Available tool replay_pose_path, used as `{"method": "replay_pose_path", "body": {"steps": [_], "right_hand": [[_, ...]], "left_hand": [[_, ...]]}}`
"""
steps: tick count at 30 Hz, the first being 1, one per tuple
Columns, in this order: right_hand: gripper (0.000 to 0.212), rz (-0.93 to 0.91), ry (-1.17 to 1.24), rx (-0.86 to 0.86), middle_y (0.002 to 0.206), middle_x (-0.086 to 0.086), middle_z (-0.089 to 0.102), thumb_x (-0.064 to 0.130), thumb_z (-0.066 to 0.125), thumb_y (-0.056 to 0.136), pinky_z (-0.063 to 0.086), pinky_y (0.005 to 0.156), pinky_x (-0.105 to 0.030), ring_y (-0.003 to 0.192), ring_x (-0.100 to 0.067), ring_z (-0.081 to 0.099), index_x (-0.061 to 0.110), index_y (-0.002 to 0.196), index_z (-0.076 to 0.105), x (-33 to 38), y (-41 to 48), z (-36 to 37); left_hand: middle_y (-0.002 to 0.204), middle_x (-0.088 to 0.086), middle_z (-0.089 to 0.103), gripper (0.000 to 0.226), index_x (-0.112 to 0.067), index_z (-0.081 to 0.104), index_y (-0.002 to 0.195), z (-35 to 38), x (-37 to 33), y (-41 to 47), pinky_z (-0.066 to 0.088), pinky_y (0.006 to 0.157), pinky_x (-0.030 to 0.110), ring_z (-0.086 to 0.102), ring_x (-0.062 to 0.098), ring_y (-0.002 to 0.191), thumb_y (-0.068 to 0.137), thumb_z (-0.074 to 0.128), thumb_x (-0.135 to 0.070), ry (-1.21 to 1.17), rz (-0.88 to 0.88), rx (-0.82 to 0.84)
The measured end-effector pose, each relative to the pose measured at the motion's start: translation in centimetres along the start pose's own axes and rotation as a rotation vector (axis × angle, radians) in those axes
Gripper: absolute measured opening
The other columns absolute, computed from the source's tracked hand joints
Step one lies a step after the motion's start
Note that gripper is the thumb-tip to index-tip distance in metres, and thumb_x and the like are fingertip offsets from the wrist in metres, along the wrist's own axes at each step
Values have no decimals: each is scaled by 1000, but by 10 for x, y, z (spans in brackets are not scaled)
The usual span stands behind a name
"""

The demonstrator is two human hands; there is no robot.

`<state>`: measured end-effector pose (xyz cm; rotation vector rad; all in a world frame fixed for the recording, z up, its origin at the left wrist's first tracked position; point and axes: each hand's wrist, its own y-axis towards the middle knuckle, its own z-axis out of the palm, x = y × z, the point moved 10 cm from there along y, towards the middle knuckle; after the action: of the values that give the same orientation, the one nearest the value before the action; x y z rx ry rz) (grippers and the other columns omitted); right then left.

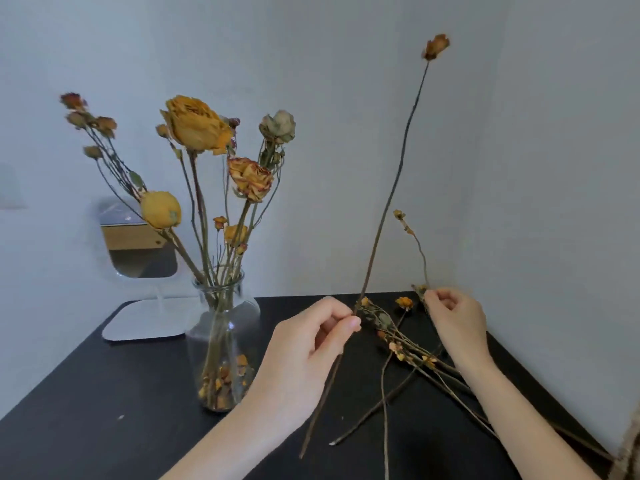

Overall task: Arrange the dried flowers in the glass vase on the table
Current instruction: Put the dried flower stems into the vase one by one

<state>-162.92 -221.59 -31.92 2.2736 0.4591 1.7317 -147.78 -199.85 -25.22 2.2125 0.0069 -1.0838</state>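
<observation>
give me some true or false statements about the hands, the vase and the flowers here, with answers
1. The left hand pinches a long stem topped by a bud. True.
2. The glass vase is empty. False: it holds several dried flowers.
3. The right hand pinches a short sprig. True.
4. The loose stems lie left of the vase. False: they lie on the table to its right, by the hands.
</observation>
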Motion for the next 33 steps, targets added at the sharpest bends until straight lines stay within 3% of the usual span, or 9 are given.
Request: {"method": "replay_pose_path", "body": {"steps": [4, 9, 12, 18, 22, 26, 33], "right_hand": [[6, -39, 64, 89, 82, 1, 63, 24, 57, 90, 41, 63, -21, 77, -11, 57, 21, 91, 61, 27, -10, 31], [5, -94, 74, 132, 76, -8, 63, 23, 57, 90, 36, 56, -17, 64, -9, 53, 24, 85, 59, 58, -24, 55], [7, -114, 60, 163, 80, -15, 65, 23, 57, 90, 38, 55, -18, 65, -13, 56, 24, 84, 60, 71, -30, 68], [5, -138, 35, 206, 77, -14, 63, 23, 57, 90, 41, 56, -19, 65, -15, 56, 21, 86, 60, 82, -38, 81], [4, -150, 34, 226, 72, -11, 59, 23, 56, 90, 40, 56, -20, 63, -15, 54, 22, 87, 59, 86, -40, 85], [3, -150, 41, 235, 67, -7, 56, 23, 56, 90, 38, 55, -20, 61, -14, 53, 22, 88, 58, 89, -40, 88], [3, -143, 42, 233, 64, -4, 55, 22, 57, 89, 37, 55, -18, 60, -13, 53, 20, 87, 60, 85, -39, 90]], "left_hand": [[68, -18, 56, 27, -30, 54, 80, -58, -10, -7, 40, 64, 7, 54, 0, 68, 77, 39, -52, 66, 64, -124], [70, -13, 55, 26, -28, 53, 83, -130, -11, -18, 44, 64, 12, 54, 5, 69, 82, 38, -49, 83, 95, -356], [65, -14, 53, 26, -30, 53, 81, -166, -13, -22, 40, 58, 8, 50, 1, 62, 82, 38, -52, 49, 129, -500], [71, -17, 58, 22, -39, 52, 83, -213, -24, -20, 37, 65, 17, 51, -1, 68, 98, 39, -29, 74, 201, -694], [70, -21, 58, 23, -37, 51, 83, -222, -36, -13, 38, 65, 6, 53, -6, 71, 99, 39, -27, 134, 235, -742], [70, -14, 57, 18, -19, 54, 89, -215, -31, -5, 36, 68, -1, 54, -12, 76, 99, 39, -23, 175, 204, -723], [80, -15, 58, 19, -19, 53, 84, -199, -9, 6, 40, 71, 2, 53, -15, 82, 97, 40, -23, 207, 148, -655]]}}
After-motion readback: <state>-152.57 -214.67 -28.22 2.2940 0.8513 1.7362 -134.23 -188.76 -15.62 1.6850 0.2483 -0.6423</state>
